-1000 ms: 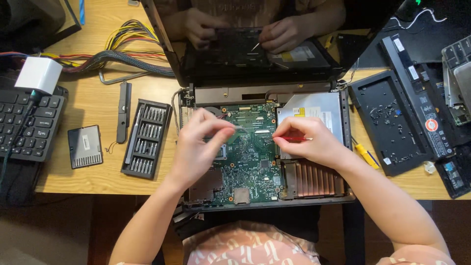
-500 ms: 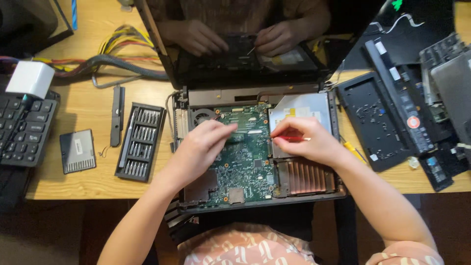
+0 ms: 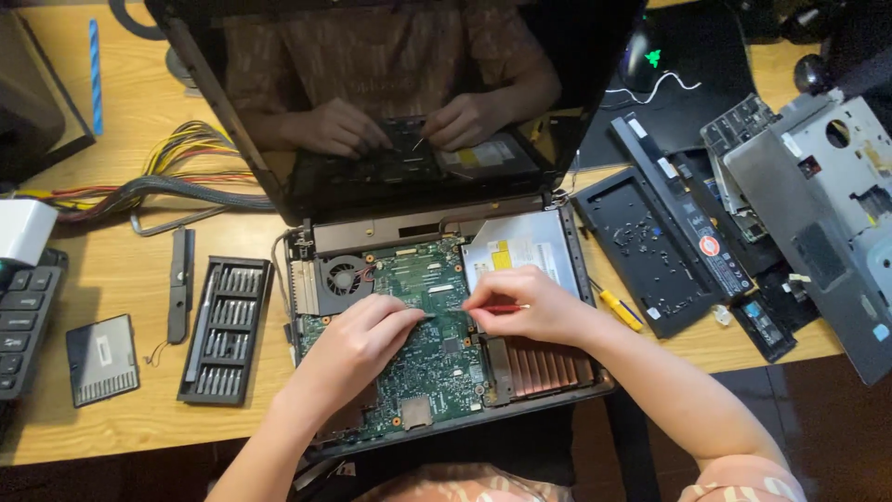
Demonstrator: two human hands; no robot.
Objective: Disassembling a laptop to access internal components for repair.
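An opened laptop base [image 3: 390, 232] lies in front of me with its green circuit board [image 3: 437, 363] bare. My left hand [image 3: 358, 339] rests on the board, fingertips pressed near its middle. My right hand [image 3: 530, 302] holds a thin red-handled tool [image 3: 497, 308] whose tip points left at the board, close to my left fingertips. A small fan [image 3: 344, 276] sits at the board's upper left, a silver optical drive [image 3: 525, 246] at the upper right, and copper cooling fins [image 3: 544, 364] lie under my right wrist. The dark screen [image 3: 400, 93] stands tilted behind and mirrors both hands.
A black screwdriver bit case [image 3: 223, 330] lies open left of the laptop, beside a black strip [image 3: 178, 284] and a small drive [image 3: 102, 358]. Coloured cables [image 3: 186, 149] run at the back left. Black panels [image 3: 650, 251] and a grey laptop shell [image 3: 827, 214] fill the right side.
The view has shifted slightly, so the laptop sits a little lower and further left in the picture. Both hands stay on the board, with the tool tip still near my left fingertips.
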